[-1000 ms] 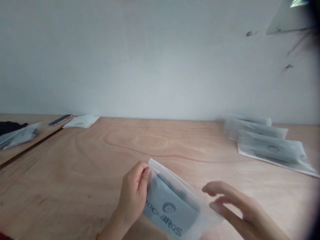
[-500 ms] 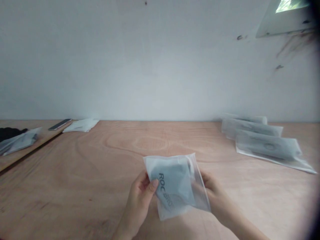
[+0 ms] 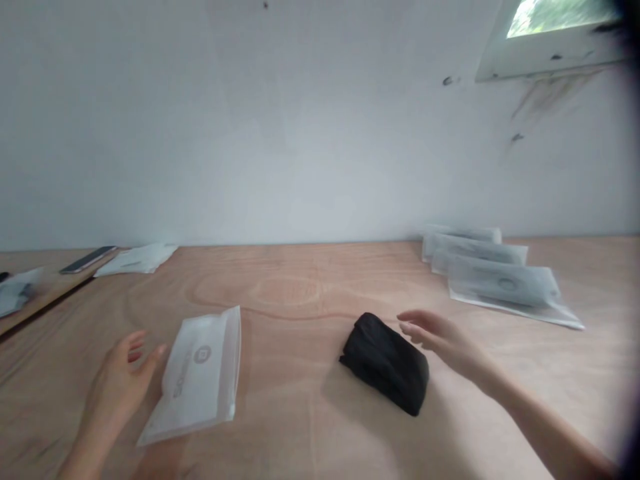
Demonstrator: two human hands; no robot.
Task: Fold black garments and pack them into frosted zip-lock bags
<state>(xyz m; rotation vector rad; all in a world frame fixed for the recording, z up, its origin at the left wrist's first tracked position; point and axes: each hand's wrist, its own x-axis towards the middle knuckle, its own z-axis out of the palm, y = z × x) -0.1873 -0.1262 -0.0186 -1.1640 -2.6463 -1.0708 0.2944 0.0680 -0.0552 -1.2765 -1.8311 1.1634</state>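
Observation:
A frosted white pouch [image 3: 197,373] with a printed round logo lies on the wooden table, left of the middle. Just left of it is my left hand [image 3: 125,370], holding nothing, its thumb apart from the curled fingers. Right of the middle, a folded black cloth bundle [image 3: 387,363] rests on the wood. My right hand [image 3: 435,337] hovers by its upper right side, fingers extended and nothing gripped.
Several filled frosted pouches [image 3: 505,283] overlap at the back right. White pouches [image 3: 137,259] lie flat at the back left, beside a dark phone-like slab [image 3: 89,259]. Another plastic-wrapped item [image 3: 19,293] sits at the far left. A wall stands behind the table.
Both hands have let go of the pouch and moved apart. A pouch now lies at the left, showing a round logo, and the black bundle has come into view at the right.

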